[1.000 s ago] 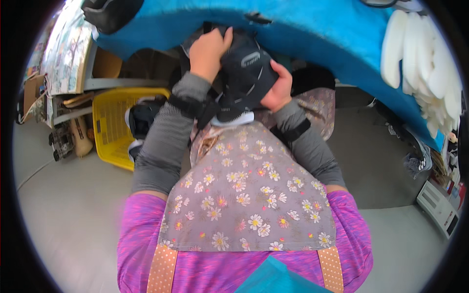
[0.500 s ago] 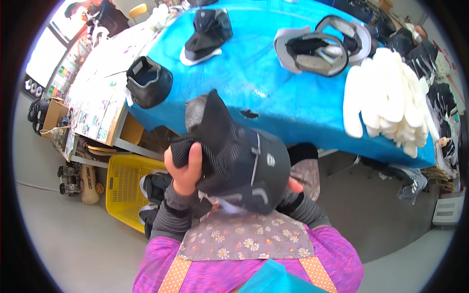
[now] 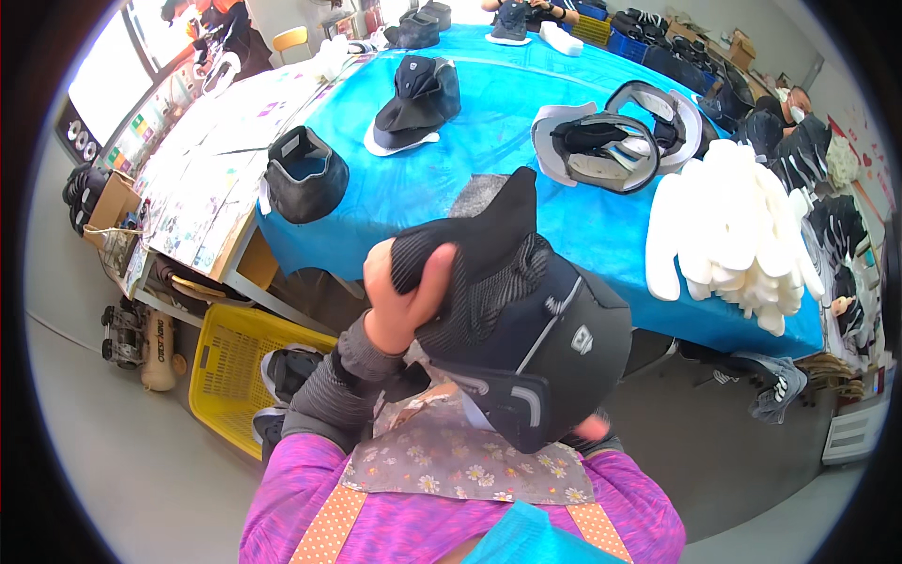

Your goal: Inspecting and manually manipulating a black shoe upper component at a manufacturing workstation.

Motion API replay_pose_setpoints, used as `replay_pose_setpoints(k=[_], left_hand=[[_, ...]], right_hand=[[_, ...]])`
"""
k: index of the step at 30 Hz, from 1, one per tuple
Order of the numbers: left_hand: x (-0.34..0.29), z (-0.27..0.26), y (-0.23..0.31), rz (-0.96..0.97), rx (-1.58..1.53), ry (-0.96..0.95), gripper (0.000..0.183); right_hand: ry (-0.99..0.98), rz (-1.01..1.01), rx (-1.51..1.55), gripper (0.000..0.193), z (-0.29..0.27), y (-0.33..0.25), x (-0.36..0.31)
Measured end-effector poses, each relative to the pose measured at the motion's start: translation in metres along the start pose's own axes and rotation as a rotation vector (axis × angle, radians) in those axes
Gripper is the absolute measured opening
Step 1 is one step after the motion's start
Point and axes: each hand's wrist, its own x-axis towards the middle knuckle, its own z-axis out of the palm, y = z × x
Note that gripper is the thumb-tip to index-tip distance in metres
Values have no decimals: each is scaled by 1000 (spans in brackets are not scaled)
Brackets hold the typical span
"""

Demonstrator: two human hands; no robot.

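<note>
The view swings up from the lap, and now the whole blue bench (image 3: 526, 103) opens out ahead. The black shoe upper (image 3: 517, 320) has come up off the floral apron (image 3: 442, 461) and turned, heel tab pointing up. The left hand (image 3: 404, 301) now grips its knit collar, and the right hand (image 3: 587, 430) has slipped underneath, barely showing.

Floor: grey and smooth, filling the frame from 7 to 5 o'clock.
Counter (image 3: 489, 141): blue cloth cover, stretching from centre toward 1 o'clock.
Window (image 3: 99, 80): bright daylight at 10 o'clock (overexposed).
Yellow crate (image 3: 225, 352): on the floor at 8 o'clock, beside the counter's leg.
Cardboard box (image 3: 108, 202): at 9 o'clock.
</note>
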Motion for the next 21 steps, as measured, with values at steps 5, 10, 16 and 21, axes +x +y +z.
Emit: replay_pose_setpoints(k=[5, 10, 16, 21], left_hand=[[9, 27, -5, -208, 39, 15, 14], [2, 40, -9, -233, 64, -72, 17], [-1, 40, -8, -327, 65, -197, 26], [-8, 46, -16, -383, 45, -327, 32]], right_hand=[[45, -39, -44, 78, 8, -16, -6], [191, -266, 74, 71, 12, -29, -7], [414, -507, 316, 63, 11, -34, 6], [479, -549, 395, 58, 12, -29, 14]])
